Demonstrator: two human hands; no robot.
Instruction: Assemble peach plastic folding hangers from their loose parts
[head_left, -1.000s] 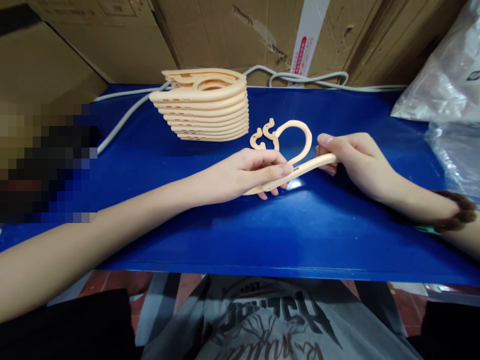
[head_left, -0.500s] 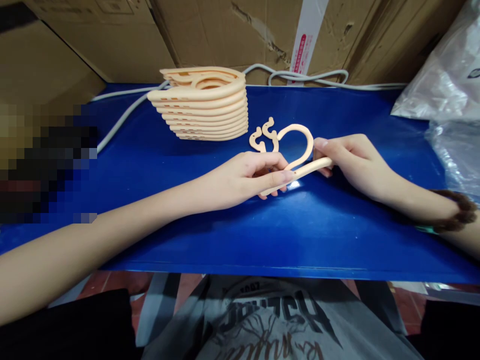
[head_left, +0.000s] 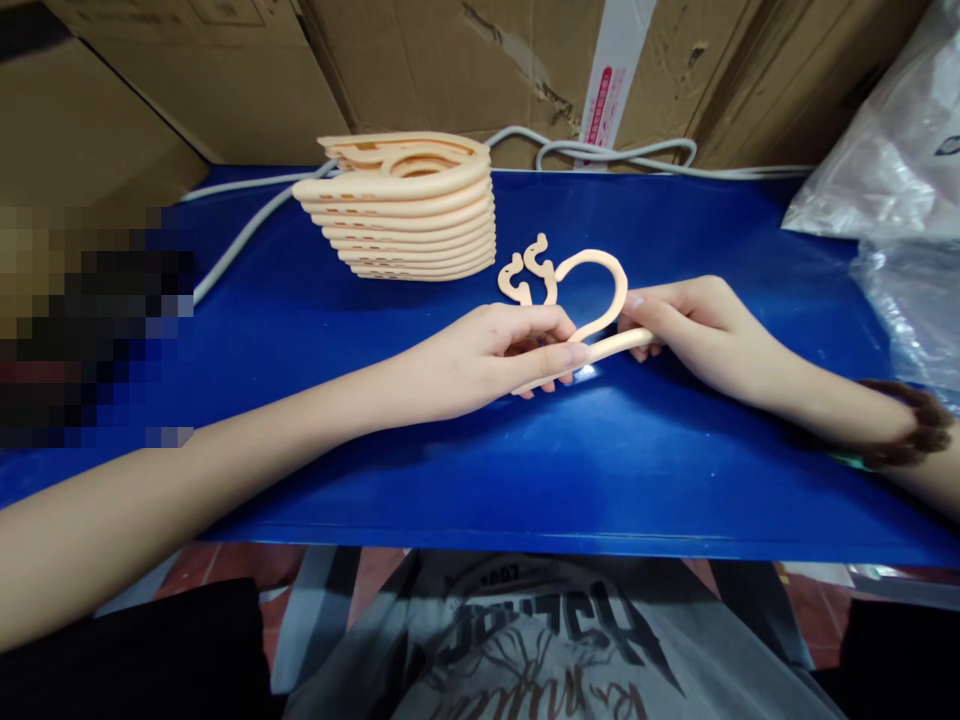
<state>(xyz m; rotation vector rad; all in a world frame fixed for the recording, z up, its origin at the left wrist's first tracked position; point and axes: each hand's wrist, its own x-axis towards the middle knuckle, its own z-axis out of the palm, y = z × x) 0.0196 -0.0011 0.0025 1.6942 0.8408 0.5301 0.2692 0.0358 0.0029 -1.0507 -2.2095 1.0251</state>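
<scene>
A peach plastic clothes hanger [head_left: 616, 345] lies across both hands just above the blue table. My left hand [head_left: 487, 355] is closed around its middle, thumb on top, and covers part of it. A large curved hook rises beyond the thumb, with two small curled hooks past the fingertips. My right hand [head_left: 694, 320] pinches the far end of the hanger's arm between thumb and fingers, hiding the tip. Behind my left hand, a neat stack of matching peach hangers [head_left: 420, 225] rests on the table.
A blue tabletop [head_left: 600, 480] spreads under the hands. Cardboard boxes [head_left: 450, 70] stand along the back, with a white cable [head_left: 637, 155] in front of them. Clear plastic bags [head_left: 877, 150] sit at the right. A blurred-out patch covers the left side.
My right hand has shifted slightly left and down, with the hanger's arm end tilting lower. The left hand keeps its place, and the stack is unchanged.
</scene>
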